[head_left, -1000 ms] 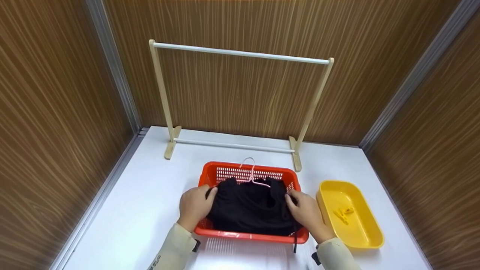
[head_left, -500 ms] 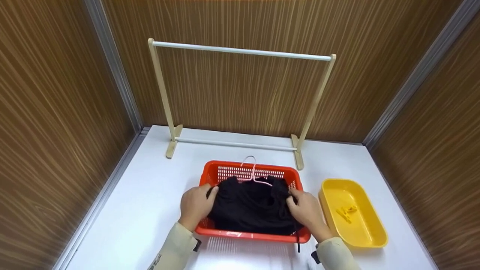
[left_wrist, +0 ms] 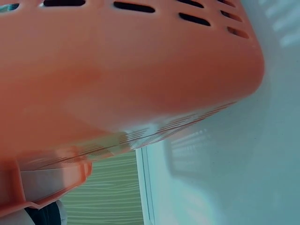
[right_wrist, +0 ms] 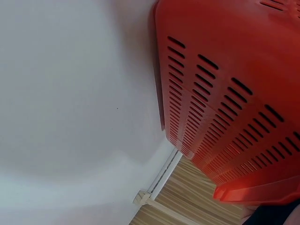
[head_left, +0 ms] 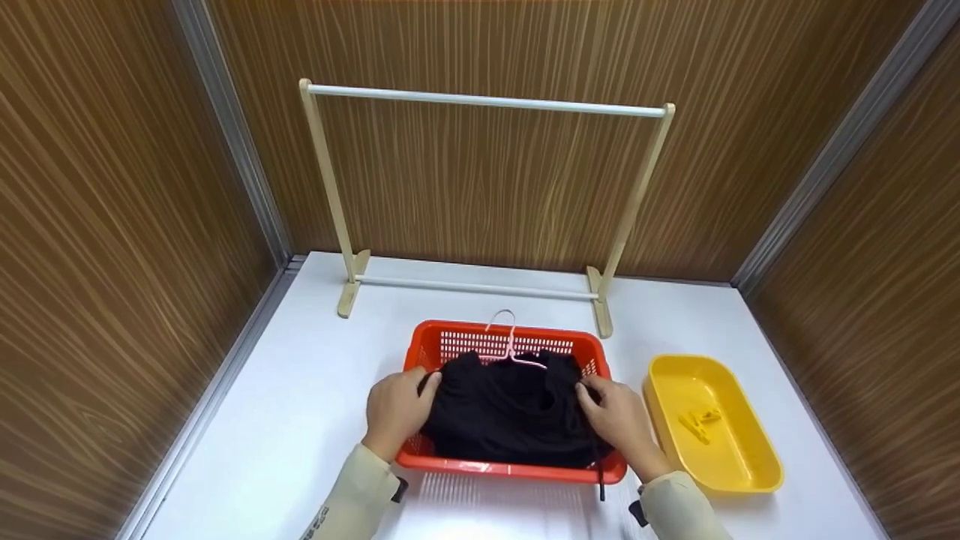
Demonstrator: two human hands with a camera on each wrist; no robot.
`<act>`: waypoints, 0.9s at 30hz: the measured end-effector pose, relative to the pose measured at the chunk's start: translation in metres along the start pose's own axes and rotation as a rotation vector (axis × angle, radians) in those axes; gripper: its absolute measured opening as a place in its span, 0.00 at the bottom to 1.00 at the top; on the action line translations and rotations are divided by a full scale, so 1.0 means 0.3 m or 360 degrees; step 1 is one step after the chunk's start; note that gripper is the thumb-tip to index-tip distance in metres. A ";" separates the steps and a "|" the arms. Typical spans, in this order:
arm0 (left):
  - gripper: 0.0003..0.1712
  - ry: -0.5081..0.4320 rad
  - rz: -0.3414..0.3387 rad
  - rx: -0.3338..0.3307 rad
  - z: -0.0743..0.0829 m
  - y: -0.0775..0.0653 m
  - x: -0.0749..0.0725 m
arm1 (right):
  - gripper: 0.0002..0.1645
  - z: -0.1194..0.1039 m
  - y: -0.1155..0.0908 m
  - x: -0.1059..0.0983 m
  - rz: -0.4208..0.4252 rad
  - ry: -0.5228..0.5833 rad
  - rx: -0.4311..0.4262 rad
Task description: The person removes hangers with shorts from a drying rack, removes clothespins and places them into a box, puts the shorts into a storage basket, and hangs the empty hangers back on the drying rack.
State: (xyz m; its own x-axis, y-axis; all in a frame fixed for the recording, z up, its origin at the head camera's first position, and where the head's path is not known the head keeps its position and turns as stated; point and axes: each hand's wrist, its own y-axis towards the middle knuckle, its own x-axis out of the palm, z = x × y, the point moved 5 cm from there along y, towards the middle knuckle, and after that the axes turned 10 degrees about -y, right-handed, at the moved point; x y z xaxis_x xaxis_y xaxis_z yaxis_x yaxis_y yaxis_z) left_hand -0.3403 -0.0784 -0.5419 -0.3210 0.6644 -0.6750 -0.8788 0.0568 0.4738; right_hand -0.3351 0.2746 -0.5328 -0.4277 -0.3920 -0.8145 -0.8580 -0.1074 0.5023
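Left grip (head_left: 399,409) and right grip (head_left: 618,420) are pinching the garment (head_left: 514,416) inside the basket (head_left: 510,471).
The hanger (head_left: 511,351) is sitting toward the basket's far side; uneven pulling could loosen it, or the cord (head_left: 601,489) draping over the basket's front could snag.

clothes rack (head_left: 486,100), wood-grain wall (head_left: 480,180), yellow tray (head_left: 729,459) with clips (head_left: 694,429)

Garment (head_left: 510,420): matt cloth, from what I see here
Basket (head_left: 510,471): smooth glossy plastic
Tub near table's (head_left: 300,420) right edge (head_left: 739,442): shiny plastic
Rack posts (head_left: 328,180): matt wood
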 end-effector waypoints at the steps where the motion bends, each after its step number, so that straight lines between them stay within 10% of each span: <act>1: 0.24 0.0003 0.0000 0.0003 0.001 -0.001 0.001 | 0.04 0.001 -0.001 -0.001 -0.0002 0.0010 0.0005; 27: 0.25 -0.0034 0.0012 -0.0001 0.002 0.000 -0.002 | 0.06 -0.005 -0.007 -0.009 0.0150 -0.0012 -0.0043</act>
State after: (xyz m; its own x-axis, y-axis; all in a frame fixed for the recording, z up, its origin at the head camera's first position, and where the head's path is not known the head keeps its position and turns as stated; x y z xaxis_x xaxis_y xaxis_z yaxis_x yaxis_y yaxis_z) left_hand -0.3398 -0.0784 -0.5411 -0.3202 0.6804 -0.6592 -0.8766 0.0510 0.4785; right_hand -0.3317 0.2746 -0.5312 -0.5082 -0.3946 -0.7655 -0.8061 -0.0951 0.5841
